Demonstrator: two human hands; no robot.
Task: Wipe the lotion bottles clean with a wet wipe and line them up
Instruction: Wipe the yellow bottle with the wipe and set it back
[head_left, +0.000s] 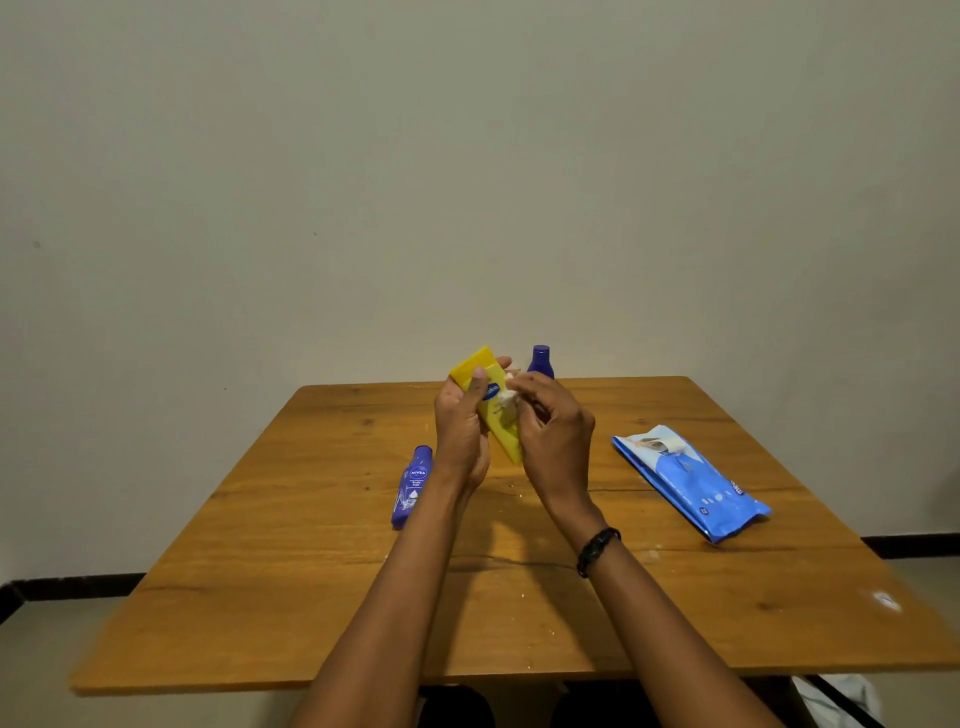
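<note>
My left hand (460, 431) grips a yellow lotion bottle (480, 370) above the middle of the wooden table (311, 571), cap tilted up and to the left. My right hand (553, 434) presses a small white wet wipe (508, 399) against the bottle's front. A blue lotion bottle (413, 486) lies on its side on the table, left of my left wrist. Another blue bottle (540, 361) stands upright at the far edge, partly hidden behind my right hand.
A blue pack of wet wipes (688, 480) lies on the table to the right, its flap open. A plain wall rises just behind the table's far edge. A dark bracelet (597, 551) circles my right wrist. Small white specks dot the tabletop.
</note>
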